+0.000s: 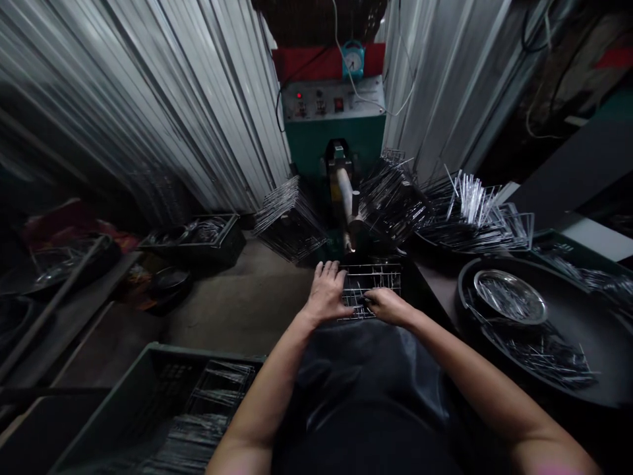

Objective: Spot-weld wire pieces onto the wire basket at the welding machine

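**Steadying a wire grid [357, 289] called for an even, level hold**

The left hand [327, 291] lay along the grid's left edge, fingers stretched forward and thumb reaching across the nearer wires; whether anything was gripped underneath could not be told. The right hand [390, 306] was drawn in, its thumb and fingers pinching at the grid's nearer right part. Whether it also held a loose wire was too dark to tell. The grid sat between both hands, just beyond the dark apron [366, 369] and slightly nearer the person than the bright metal tip [350, 247].

Handling it well seemed to rest on a division of work: the left hand as a firm, flat stop along the edge, the right for small, exact shifts. Thin wires like these would likely have bent or skewed under a hard squeeze, so light pressure suited them better. The left fingertips pointed toward the tip, and good care meant leaving them well short of it.

Beyond the tip rose the green machine [307, 142], a red light [299, 95] glowing on its panel. Stacked wire frames [289, 221] leaned left of the tip. Farther right, a metal bowl [542, 311] of short wires stood in a wide round pan [596, 310], within a sensible reach for the right hand.
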`<state>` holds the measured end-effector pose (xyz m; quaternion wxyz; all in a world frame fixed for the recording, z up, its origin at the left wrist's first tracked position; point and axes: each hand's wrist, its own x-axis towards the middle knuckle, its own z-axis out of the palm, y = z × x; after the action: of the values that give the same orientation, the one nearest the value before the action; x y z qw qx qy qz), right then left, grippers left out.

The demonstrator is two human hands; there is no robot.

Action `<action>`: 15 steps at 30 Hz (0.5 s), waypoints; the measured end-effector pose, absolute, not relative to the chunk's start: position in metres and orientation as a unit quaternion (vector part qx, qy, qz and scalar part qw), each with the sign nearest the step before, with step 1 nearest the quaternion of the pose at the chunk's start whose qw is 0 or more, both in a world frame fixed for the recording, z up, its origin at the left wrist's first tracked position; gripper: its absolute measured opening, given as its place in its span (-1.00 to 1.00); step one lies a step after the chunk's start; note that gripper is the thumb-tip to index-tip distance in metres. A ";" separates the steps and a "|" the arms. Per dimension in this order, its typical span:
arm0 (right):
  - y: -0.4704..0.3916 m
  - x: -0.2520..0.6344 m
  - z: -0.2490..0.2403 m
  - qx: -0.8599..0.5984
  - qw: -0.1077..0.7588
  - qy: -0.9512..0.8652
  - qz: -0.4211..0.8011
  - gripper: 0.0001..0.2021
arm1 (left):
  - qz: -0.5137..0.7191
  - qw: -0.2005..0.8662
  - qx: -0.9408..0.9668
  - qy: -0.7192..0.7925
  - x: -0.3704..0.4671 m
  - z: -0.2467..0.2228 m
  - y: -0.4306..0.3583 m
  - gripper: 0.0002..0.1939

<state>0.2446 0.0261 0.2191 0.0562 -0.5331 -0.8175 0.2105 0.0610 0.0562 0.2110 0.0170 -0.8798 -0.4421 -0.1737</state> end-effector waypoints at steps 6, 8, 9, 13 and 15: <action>0.030 0.245 0.219 -0.472 0.049 -0.865 0.161 -0.72 | -0.164 0.005 -0.873 -0.460 0.054 0.214 0.060 -0.14; 0.033 0.244 0.216 -0.475 0.045 -0.867 0.141 -0.75 | -0.165 0.006 -0.871 -0.463 0.052 0.215 0.061 -0.14; 0.035 0.243 0.214 -0.478 0.043 -0.867 0.133 -0.75 | -0.166 0.006 -0.870 -0.464 0.051 0.215 0.061 -0.14; 0.039 0.237 0.214 -0.491 0.032 -0.864 0.103 -0.81 | -0.166 -0.002 -0.869 -0.467 0.047 0.213 0.066 -0.13; 0.039 0.233 0.217 -0.495 0.022 -0.865 0.085 -0.82 | -0.164 -0.008 -0.869 -0.466 0.046 0.213 0.069 -0.12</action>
<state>0.2334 0.0387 0.2165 0.0223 -0.4949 -0.8645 0.0848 0.0459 0.0687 0.2132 -0.0084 -0.8693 -0.4660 -0.1643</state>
